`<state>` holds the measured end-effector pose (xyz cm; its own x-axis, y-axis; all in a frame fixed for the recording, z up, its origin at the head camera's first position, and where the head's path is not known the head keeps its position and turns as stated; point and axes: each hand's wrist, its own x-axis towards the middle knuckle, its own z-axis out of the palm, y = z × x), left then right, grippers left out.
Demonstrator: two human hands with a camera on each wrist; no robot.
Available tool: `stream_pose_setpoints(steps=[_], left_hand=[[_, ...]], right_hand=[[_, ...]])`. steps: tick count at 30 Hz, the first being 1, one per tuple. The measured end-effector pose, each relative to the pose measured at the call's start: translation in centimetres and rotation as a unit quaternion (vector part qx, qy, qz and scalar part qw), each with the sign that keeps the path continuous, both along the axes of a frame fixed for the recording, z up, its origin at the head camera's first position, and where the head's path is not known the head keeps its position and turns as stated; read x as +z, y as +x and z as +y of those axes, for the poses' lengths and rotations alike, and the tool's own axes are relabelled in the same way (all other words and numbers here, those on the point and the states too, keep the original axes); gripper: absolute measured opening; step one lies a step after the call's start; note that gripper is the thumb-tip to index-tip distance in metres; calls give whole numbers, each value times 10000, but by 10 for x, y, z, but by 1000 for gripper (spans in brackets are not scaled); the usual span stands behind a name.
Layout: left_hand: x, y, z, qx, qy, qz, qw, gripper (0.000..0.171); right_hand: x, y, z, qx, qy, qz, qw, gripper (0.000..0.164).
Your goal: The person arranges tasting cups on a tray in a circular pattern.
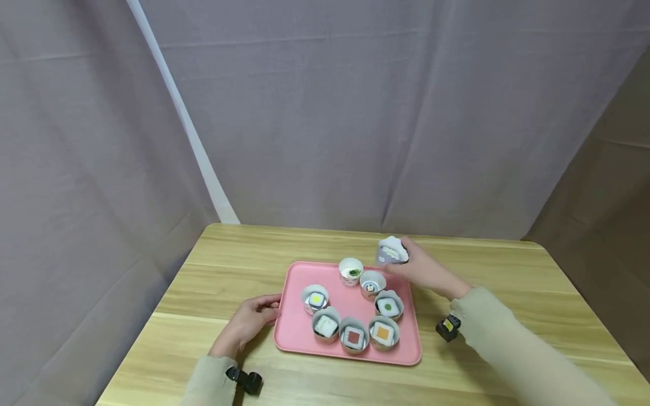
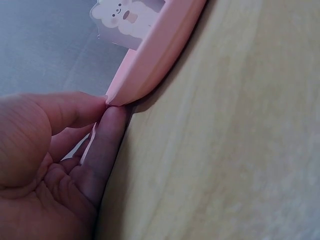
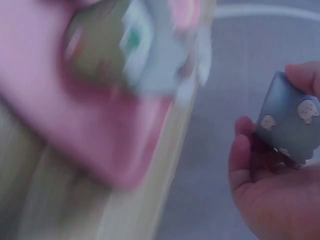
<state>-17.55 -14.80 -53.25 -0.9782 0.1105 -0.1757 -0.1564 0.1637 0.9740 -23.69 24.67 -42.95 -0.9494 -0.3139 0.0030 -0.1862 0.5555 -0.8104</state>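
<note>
My left hand (image 1: 250,320) pinches the left rim of a pink tray (image 1: 291,324) between thumb and fingers; the left wrist view shows the grip on the tray edge (image 2: 150,67) up close. Above the tray's far right corner, my right hand (image 1: 426,270) holds a grey-lilac paper baking cup (image 1: 388,256), tilted, something white inside. Pale animal faces mark this cup (image 3: 287,120) in the right wrist view. Several similar cups form a curved row on the tray, among them a white cup (image 1: 350,278) with something green inside and one with an orange-topped white block (image 1: 383,332).
The tray lies on a light wooden table (image 1: 228,265). Grey curtains (image 1: 315,129) hang behind and beside it. Other cups hold blocks topped with red (image 1: 353,337), yellow (image 1: 316,299) and green (image 1: 388,307). The right wrist view is partly blurred.
</note>
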Motion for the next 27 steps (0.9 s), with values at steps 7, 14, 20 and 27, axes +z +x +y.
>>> stream_pose_setpoints(steps=[7,14,20,27], left_hand=[[-1,0,-2,-6,-15,1,10000,39],[-2,-1,-4,52,-81,-45,9999,39],[-3,-1,-6,7,-87,-25,10000,38],[-6,1,-4,-103,-40,29,9999,39]], right_hand=[[1,-6,-60,948,234,-113,9952,52],[-7,-17,-97,1240,508,-44,9910,50],[-18,-27,-117,1281,932,425,9865,54],[-28,-29,-130,1234,1529,765,9775,52]])
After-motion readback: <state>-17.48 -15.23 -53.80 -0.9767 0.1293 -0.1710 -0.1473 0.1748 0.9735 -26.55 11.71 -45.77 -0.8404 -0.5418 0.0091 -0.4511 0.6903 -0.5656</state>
